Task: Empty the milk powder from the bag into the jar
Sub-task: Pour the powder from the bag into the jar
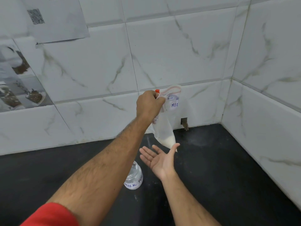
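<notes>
A clear zip bag [164,126] with a red zip strip and a handwritten label hangs in the air over the black counter. White milk powder sits in its bottom corner. My left hand [149,105] grips the bag by its top edge, near the orange slider. My right hand [160,158] is open, palm up, just under the bag's powder-filled corner, the fingertips almost touching it. A clear jar [134,176] labelled "MILK POW" stands on the counter below my left forearm, which hides part of it. I see no lid on it.
The black counter [228,168] runs into a corner of white marble-look tiles at the back and right. A small hole in the wall [184,122] sits behind the bag. A paper sheet with a QR code [35,16] hangs at top left.
</notes>
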Action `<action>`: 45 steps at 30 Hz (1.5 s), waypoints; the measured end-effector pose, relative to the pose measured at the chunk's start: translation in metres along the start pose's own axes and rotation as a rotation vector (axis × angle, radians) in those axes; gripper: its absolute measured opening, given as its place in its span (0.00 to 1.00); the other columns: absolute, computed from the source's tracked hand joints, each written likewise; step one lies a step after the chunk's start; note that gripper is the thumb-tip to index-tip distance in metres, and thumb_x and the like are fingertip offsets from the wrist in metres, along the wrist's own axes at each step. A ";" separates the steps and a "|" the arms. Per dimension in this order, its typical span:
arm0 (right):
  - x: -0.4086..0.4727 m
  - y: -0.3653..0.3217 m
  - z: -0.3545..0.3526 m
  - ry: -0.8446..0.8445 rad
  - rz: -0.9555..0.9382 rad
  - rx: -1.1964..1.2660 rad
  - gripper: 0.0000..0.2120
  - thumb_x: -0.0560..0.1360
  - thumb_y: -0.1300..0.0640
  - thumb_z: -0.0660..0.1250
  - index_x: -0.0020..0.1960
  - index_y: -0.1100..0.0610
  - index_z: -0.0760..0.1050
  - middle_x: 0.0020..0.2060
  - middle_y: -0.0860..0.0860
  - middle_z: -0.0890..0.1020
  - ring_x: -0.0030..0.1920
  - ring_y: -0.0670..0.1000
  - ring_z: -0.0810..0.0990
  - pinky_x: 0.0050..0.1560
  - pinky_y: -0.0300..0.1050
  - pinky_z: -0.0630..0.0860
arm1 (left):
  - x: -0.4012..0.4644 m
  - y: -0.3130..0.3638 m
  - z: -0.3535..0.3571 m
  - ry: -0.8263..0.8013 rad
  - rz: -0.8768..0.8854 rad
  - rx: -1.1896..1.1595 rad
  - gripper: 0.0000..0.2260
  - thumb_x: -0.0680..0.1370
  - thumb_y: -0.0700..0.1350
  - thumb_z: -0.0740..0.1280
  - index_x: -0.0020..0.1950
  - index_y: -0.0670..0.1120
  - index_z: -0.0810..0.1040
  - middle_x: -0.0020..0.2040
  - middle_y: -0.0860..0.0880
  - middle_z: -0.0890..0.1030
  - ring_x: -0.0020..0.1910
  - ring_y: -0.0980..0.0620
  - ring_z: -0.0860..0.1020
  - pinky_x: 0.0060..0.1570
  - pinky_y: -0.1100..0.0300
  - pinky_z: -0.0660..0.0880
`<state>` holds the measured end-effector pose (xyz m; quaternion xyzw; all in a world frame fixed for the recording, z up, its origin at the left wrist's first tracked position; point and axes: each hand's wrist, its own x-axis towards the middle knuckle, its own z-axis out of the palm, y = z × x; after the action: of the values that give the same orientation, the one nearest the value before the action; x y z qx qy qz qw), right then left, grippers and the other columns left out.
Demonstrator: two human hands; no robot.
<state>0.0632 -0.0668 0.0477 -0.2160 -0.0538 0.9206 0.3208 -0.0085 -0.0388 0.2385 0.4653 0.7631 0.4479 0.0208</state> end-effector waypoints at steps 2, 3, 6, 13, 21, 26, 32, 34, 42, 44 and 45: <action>0.007 -0.006 0.006 -0.028 -0.055 0.141 0.56 0.60 0.15 0.52 0.66 0.61 0.69 0.61 0.71 0.77 0.58 0.71 0.81 0.56 0.65 0.79 | 0.001 -0.008 -0.004 -0.037 -0.004 -0.066 0.12 0.71 0.45 0.69 0.34 0.37 0.75 0.30 0.48 0.73 0.29 0.53 0.68 0.31 0.60 0.65; 0.011 -0.010 0.007 -0.040 -0.088 0.192 0.58 0.59 0.15 0.53 0.66 0.62 0.70 0.61 0.72 0.77 0.58 0.71 0.80 0.57 0.65 0.79 | 0.001 -0.014 -0.008 -0.060 -0.008 -0.108 0.12 0.71 0.45 0.69 0.37 0.35 0.77 0.32 0.48 0.74 0.31 0.52 0.70 0.33 0.59 0.67; 0.017 -0.021 0.006 -0.048 -0.174 0.240 0.54 0.63 0.18 0.58 0.68 0.63 0.72 0.62 0.68 0.79 0.61 0.69 0.80 0.58 0.63 0.78 | -0.005 -0.038 -0.023 -0.146 -0.004 -0.216 0.10 0.70 0.44 0.70 0.38 0.37 0.77 0.34 0.49 0.76 0.34 0.52 0.72 0.37 0.57 0.69; 0.021 -0.053 0.005 0.019 -0.323 -0.041 0.30 0.77 0.35 0.60 0.67 0.58 0.76 0.59 0.61 0.83 0.60 0.63 0.82 0.58 0.60 0.79 | -0.029 -0.124 -0.059 -0.221 -0.096 -0.368 0.06 0.73 0.42 0.74 0.46 0.42 0.82 0.42 0.46 0.82 0.40 0.50 0.78 0.43 0.54 0.75; 0.019 -0.064 0.020 0.078 -0.380 -0.315 0.16 0.79 0.51 0.65 0.63 0.58 0.75 0.60 0.58 0.83 0.61 0.59 0.81 0.59 0.59 0.78 | -0.067 -0.191 -0.065 -0.214 -0.321 -0.448 0.08 0.74 0.37 0.74 0.52 0.40 0.82 0.47 0.43 0.85 0.42 0.53 0.83 0.41 0.66 0.78; 0.019 -0.059 0.024 0.078 -0.446 -0.544 0.12 0.80 0.51 0.64 0.58 0.57 0.79 0.51 0.55 0.86 0.53 0.56 0.84 0.52 0.56 0.81 | -0.087 -0.224 -0.062 -0.230 -0.342 -0.348 0.08 0.70 0.44 0.78 0.46 0.43 0.84 0.46 0.37 0.85 0.41 0.51 0.80 0.50 0.51 0.79; 0.020 -0.052 0.028 0.122 -0.487 -0.688 0.19 0.79 0.51 0.66 0.67 0.59 0.75 0.59 0.58 0.83 0.61 0.59 0.81 0.62 0.61 0.76 | -0.103 -0.239 -0.057 -0.250 -0.394 -0.367 0.03 0.73 0.40 0.76 0.44 0.45 0.84 0.39 0.47 0.84 0.35 0.55 0.78 0.39 0.62 0.75; 0.020 -0.051 0.031 0.136 -0.505 -0.724 0.19 0.79 0.51 0.66 0.67 0.58 0.76 0.60 0.57 0.83 0.62 0.59 0.81 0.63 0.61 0.74 | -0.106 -0.242 -0.055 -0.260 -0.418 -0.391 0.04 0.73 0.40 0.76 0.46 0.43 0.84 0.40 0.46 0.84 0.36 0.54 0.78 0.40 0.59 0.76; 0.014 -0.048 0.048 0.098 -0.565 -0.940 0.16 0.75 0.49 0.68 0.61 0.51 0.78 0.57 0.53 0.84 0.58 0.55 0.82 0.57 0.54 0.76 | -0.121 -0.254 -0.039 -0.251 -0.511 -0.504 0.07 0.73 0.37 0.75 0.45 0.33 0.82 0.40 0.43 0.84 0.31 0.60 0.79 0.36 0.67 0.75; 0.012 -0.046 0.052 0.085 -0.570 -0.987 0.14 0.76 0.49 0.68 0.61 0.50 0.77 0.57 0.54 0.84 0.59 0.55 0.82 0.57 0.54 0.77 | -0.125 -0.261 -0.038 -0.258 -0.535 -0.536 0.11 0.72 0.37 0.76 0.46 0.30 0.81 0.43 0.40 0.85 0.36 0.56 0.81 0.41 0.62 0.77; 0.011 -0.044 0.054 0.080 -0.572 -1.010 0.13 0.77 0.50 0.68 0.61 0.50 0.77 0.57 0.53 0.83 0.59 0.55 0.82 0.57 0.54 0.77 | -0.126 -0.263 -0.039 -0.257 -0.540 -0.556 0.13 0.71 0.38 0.77 0.46 0.28 0.80 0.45 0.39 0.85 0.40 0.53 0.82 0.45 0.59 0.79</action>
<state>0.0576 -0.0233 0.1030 -0.3538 -0.5302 0.6487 0.4159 -0.1361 -0.2004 0.0284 0.2768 0.6989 0.5539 0.3579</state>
